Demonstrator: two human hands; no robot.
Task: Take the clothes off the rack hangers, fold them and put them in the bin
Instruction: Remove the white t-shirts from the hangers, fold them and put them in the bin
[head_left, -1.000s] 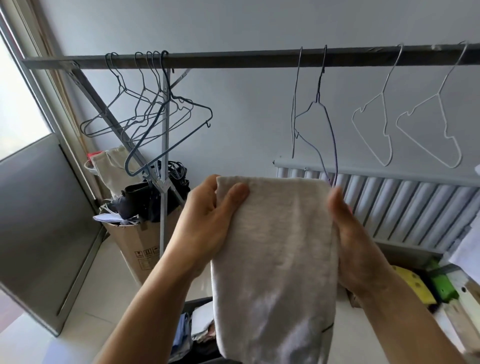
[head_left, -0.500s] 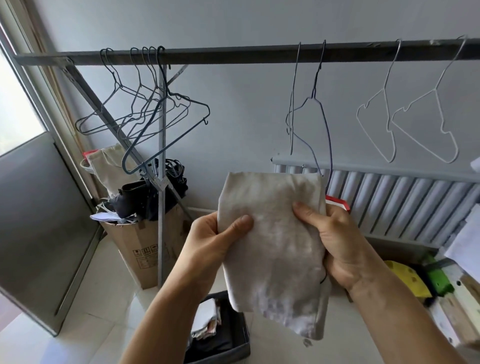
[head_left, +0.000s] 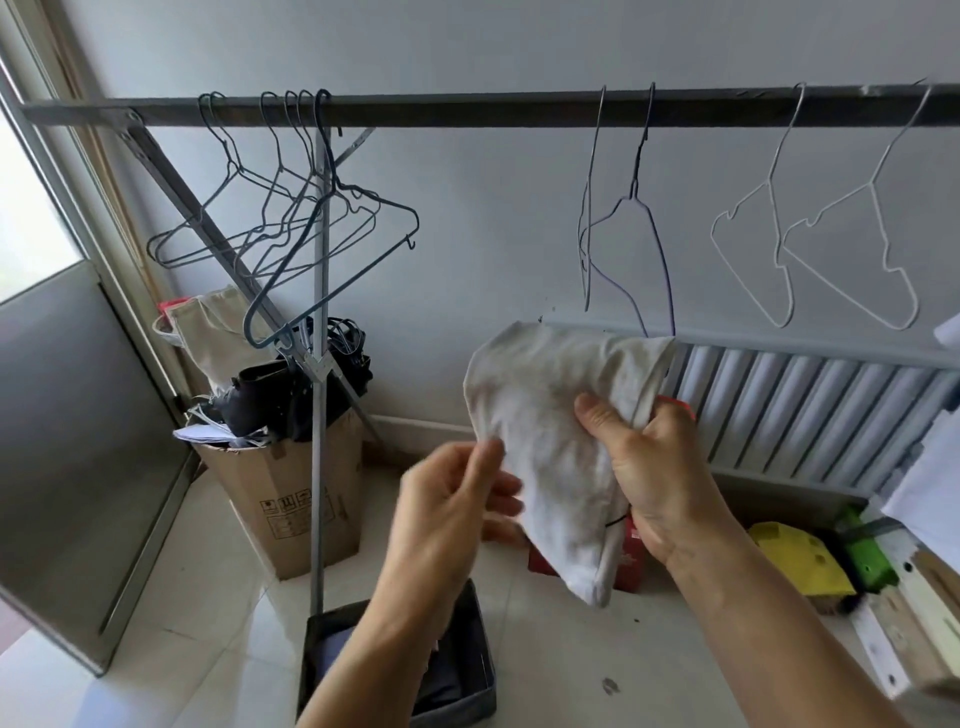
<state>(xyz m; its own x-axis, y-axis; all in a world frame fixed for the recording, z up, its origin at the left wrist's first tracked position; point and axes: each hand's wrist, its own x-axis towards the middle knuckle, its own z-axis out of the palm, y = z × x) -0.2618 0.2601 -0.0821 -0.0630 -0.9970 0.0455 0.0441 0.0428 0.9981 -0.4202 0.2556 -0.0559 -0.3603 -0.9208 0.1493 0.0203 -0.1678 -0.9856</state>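
Observation:
My right hand (head_left: 654, 467) grips a folded light-grey cloth (head_left: 550, 415) in the air, thumb across its front. The cloth hangs tilted, its lower end pointing down to the right. Just left of it is my left hand (head_left: 452, 514), blurred, with its thumb at the cloth's left edge; whether it pinches the edge is unclear. Below, on the floor, a dark grey bin (head_left: 480, 691) holds folded clothes and is partly hidden by my left forearm. The rack bar (head_left: 467, 109) carries only bare wire hangers (head_left: 291, 228).
The rack's upright pole (head_left: 318, 415) stands by a cardboard box (head_left: 291, 499) stuffed with dark items. A radiator (head_left: 810, 410) lines the wall on the right. On the floor at the right lie a red box (head_left: 631, 551), a yellow object (head_left: 800, 561) and boards.
My left hand has dropped down and to the left from the cloth's front. The right hand now carries the cloth alone by its right side, and the cloth has tilted.

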